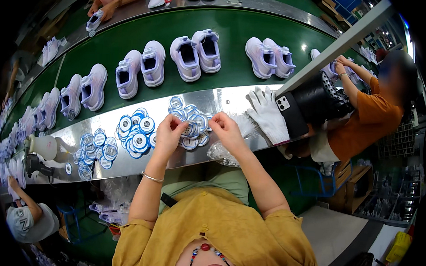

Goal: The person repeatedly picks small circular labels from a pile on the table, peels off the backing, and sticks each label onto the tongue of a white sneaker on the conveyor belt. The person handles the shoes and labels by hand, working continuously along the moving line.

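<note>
Both of my hands are over a heap of round blue-and-white tags [176, 103] on the metal ledge. My left hand [169, 133] is closed in a pinch at the heap's left side, with a round tag [191, 129] at its fingertips. Across from it, my right hand [227, 131] also has thumb and fingers pressed together at the heap's right edge. What lies between those fingertips is too small to make out. Farther left on the ledge are two more groups of tags, a middle pile [139, 141] and a left pile [99, 139].
Pairs of white-and-lilac sneakers [195, 56] stand along the green belt [224, 86]. Right of my hands lie clear plastic wrap [223, 155], a white glove [269, 114] and a phone [290, 112]. A slanted metal post [335, 48] rises there. Co-workers handle shoes nearby.
</note>
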Demonstrator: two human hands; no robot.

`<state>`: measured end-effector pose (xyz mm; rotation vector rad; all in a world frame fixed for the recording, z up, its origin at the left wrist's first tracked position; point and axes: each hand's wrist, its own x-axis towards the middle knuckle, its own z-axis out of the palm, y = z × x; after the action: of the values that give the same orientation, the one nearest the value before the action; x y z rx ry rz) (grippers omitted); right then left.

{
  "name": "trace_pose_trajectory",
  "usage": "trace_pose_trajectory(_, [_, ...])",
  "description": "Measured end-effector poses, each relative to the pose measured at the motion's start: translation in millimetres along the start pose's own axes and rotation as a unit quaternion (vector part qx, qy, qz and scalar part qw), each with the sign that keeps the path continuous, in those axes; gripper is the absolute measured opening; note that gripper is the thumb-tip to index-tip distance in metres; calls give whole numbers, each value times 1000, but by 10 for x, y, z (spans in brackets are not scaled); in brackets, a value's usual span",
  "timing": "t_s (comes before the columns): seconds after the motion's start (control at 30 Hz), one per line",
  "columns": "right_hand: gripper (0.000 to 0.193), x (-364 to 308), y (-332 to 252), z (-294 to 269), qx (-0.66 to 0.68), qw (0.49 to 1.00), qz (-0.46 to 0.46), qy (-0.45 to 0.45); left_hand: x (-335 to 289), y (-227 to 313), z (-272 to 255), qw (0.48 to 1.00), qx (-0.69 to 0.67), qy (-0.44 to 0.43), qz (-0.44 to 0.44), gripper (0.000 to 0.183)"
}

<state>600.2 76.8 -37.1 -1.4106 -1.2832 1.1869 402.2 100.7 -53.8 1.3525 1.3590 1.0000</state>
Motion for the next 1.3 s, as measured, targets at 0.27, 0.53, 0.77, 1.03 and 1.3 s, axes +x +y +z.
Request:
trace_pose_trajectory(0.27, [14,-84,-205,480,-89,995,-51,1,-153,151,-164,971,-211,47,-105,15])
trace_pose_trajectory(0.53, [13,-5,-295,764,-94,994,8,-51,-206,179,-351,962,-228,42,-144,18])
trace_pose_trajectory(0.77, [13,89,-143,717,32,995,7,-92,-263,215,-406,975,-189,-22,-113,14])
trace_pose_trajectory(1.03, [14,77,-133,637,-202,970,-137,-14,-294,243,-110,991,-94,-8,-97,10])
trace_pose_trajectory(1.3, [11,17,-224,613,-234,949,-211,22,-273,286,-34,968,-235,47,-77,11])
